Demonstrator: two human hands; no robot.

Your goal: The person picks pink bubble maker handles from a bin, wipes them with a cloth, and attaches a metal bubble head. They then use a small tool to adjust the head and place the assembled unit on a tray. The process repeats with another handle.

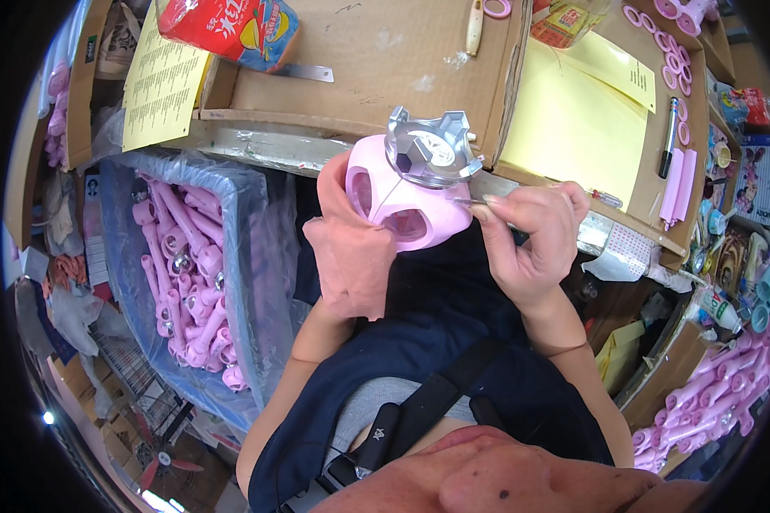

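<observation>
My left hand [351, 261], in a salmon-coloured glove or cloth, grips a rounded pink plastic shell [432, 209] with oval window openings. On top of the shell sits a silver crown-shaped piece [434, 150] with a round centre. Thumb and forefinger of my right hand [535, 235] pinch a thin metal tool [470, 201], whose tip meets the shell's right side just below the silver piece. Most of this tool is hidden in my fingers, so its kind does not show. The shell is held in front of the bench edge, above my lap.
A blue plastic-lined bin [261, 256] at left holds many pink wand-like parts [188, 256]. On the cardboard-covered bench [376, 77] lie a red drink pack [239, 30], a metal blade [308, 73], yellow paper [582, 120], a marker [668, 137] and pink rings [672, 60]. More pink parts [710, 393] are piled at right.
</observation>
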